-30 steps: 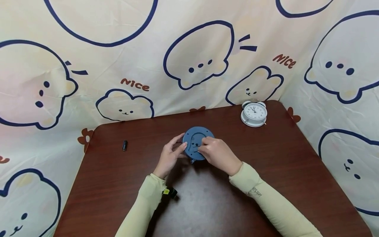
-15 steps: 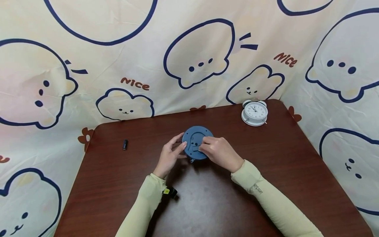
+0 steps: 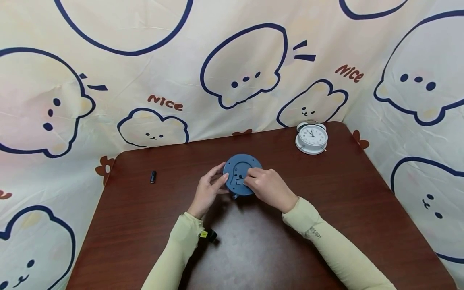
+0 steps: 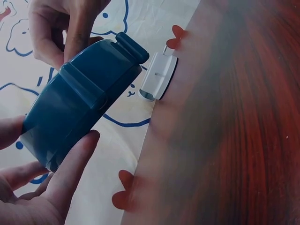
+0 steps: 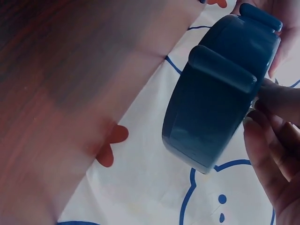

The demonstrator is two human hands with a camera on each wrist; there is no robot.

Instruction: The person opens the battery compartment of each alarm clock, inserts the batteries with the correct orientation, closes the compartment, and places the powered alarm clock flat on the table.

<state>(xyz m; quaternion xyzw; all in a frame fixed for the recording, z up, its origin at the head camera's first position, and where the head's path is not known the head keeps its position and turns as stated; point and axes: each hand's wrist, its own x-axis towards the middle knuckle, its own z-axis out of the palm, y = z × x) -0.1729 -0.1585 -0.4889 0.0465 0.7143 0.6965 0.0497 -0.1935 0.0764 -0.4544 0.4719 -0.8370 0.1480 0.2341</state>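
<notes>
Round blue plastic case (image 3: 240, 167) looks light, stiff, slightly slick, so best held by the rim (image 3: 242, 156), where the left hand (image 3: 207, 192) pinches it; can't tell if the right hand (image 3: 269, 187) grips anything.

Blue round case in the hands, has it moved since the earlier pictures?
No, not noticeably. In the head view, the blue round case keeps its place against the back edge of the table; the whole picture only shifts slightly.

Wrist views dim, apparently hazy.
</notes>
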